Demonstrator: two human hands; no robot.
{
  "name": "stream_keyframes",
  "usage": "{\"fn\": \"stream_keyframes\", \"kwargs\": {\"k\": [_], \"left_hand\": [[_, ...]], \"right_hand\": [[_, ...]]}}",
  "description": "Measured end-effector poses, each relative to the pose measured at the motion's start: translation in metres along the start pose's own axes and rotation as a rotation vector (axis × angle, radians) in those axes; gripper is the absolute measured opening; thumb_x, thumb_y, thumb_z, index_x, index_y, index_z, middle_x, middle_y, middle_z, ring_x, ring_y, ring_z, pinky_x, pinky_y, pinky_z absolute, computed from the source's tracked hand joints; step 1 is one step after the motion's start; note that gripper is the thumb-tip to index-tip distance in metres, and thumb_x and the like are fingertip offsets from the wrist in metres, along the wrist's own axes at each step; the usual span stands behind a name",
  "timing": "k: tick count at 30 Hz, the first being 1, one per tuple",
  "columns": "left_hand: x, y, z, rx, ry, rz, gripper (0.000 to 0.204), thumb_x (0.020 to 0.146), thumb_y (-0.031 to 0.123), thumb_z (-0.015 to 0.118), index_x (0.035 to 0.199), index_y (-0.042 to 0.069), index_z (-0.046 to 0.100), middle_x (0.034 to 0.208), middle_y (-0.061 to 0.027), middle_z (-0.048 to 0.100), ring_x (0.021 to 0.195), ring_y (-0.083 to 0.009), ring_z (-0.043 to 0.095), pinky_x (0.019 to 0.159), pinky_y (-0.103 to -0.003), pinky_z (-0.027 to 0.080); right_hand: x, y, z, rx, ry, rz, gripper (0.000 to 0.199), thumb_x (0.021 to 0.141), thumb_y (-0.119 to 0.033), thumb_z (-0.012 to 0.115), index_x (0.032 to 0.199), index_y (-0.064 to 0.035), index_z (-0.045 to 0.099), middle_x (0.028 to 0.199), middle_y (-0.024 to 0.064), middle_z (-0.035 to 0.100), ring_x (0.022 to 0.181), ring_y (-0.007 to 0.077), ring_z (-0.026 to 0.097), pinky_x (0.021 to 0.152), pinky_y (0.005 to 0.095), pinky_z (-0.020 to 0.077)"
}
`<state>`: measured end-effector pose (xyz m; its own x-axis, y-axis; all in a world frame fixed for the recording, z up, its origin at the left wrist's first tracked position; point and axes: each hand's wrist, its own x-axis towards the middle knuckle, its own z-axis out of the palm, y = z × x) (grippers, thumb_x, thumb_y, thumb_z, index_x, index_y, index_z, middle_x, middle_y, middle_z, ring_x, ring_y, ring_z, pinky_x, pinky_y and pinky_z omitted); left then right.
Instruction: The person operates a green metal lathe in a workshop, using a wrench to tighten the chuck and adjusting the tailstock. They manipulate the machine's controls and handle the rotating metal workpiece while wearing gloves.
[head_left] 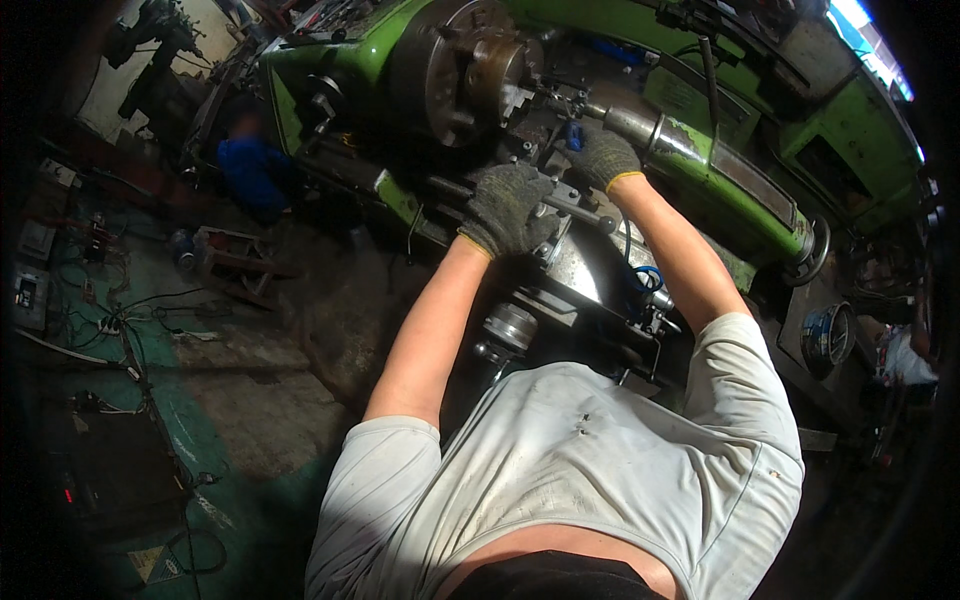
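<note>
I stand at a green metal lathe (pixel 700 165), both hands in dark grey knit gloves with yellow cuffs. My left hand (pixel 503 208) lies curled over the metal parts of the carriage (pixel 575 205); what its fingers grip is hidden. Farther right, my right hand (pixel 606 160) is closed beside the tailstock barrel (pixel 632 124), with a small blue piece (pixel 573 136) at its fingertips. The large round chuck (pixel 432 80) holds a brownish round metal workpiece (pixel 497 72), just beyond my hands. Swarf or small tooling in front of the workpiece is too small to make out.
A handwheel (pixel 815 250) sits at the lathe's right end. Below the carriage hang a blue hose (pixel 648 278) and a ribbed metal dial (pixel 510 326). Cables (pixel 140 375) cross the green floor at left. A person in blue (pixel 250 170) crouches beyond the lathe's left end.
</note>
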<state>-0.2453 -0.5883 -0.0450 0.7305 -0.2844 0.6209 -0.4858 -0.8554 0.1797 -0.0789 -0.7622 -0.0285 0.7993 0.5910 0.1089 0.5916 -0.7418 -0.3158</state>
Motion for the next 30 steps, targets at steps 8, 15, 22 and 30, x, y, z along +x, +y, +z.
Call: {"fn": "stream_keyframes", "kwargs": {"k": [8,15,22,30], "left_hand": [[0.0,0.001,0.0,0.005,0.037,0.008,0.045,0.08,0.037,0.072,0.117,0.011,0.071,0.112,-0.0194,0.068,0.1,-0.04,0.066,0.089,-0.052,0.052],[0.0,0.0,0.001,0.006,0.045,0.02,0.047,0.08,0.039,0.072,0.119,0.012,0.071,0.115,-0.0197,0.068,0.103,-0.04,0.065,0.091,-0.053,0.052],[-0.002,0.0,0.002,0.002,0.022,0.002,0.048,0.08,0.04,0.072,0.119,0.013,0.072,0.117,-0.0192,0.068,0.105,-0.0405,0.065,0.094,-0.053,0.051],[-0.004,-0.002,0.004,-0.002,0.03,-0.012,0.049,0.081,0.045,0.073,0.12,0.014,0.071,0.119,-0.019,0.067,0.107,-0.0412,0.064,0.096,-0.054,0.05]], "right_hand": [[-0.004,-0.005,-0.01,0.011,-0.04,0.04,0.063,0.095,-0.06,0.061,0.129,-0.0066,0.063,0.116,0.0263,0.071,0.108,0.0443,0.068,0.095,0.0518,0.0513],[0.011,0.015,0.017,-0.02,-0.028,0.037,0.062,0.096,-0.059,0.059,0.129,-0.0064,0.063,0.119,0.0254,0.07,0.11,0.0442,0.067,0.096,0.0511,0.0513],[0.01,0.009,0.014,-0.05,0.004,-0.023,0.059,0.096,-0.055,0.059,0.127,-0.0046,0.064,0.121,0.0247,0.07,0.113,0.0432,0.066,0.097,0.0504,0.0513],[0.012,-0.002,0.013,-0.055,-0.024,0.032,0.049,0.086,-0.038,0.072,0.12,-0.0036,0.068,0.117,0.0252,0.07,0.11,0.0416,0.068,0.096,0.0502,0.0528]]}}
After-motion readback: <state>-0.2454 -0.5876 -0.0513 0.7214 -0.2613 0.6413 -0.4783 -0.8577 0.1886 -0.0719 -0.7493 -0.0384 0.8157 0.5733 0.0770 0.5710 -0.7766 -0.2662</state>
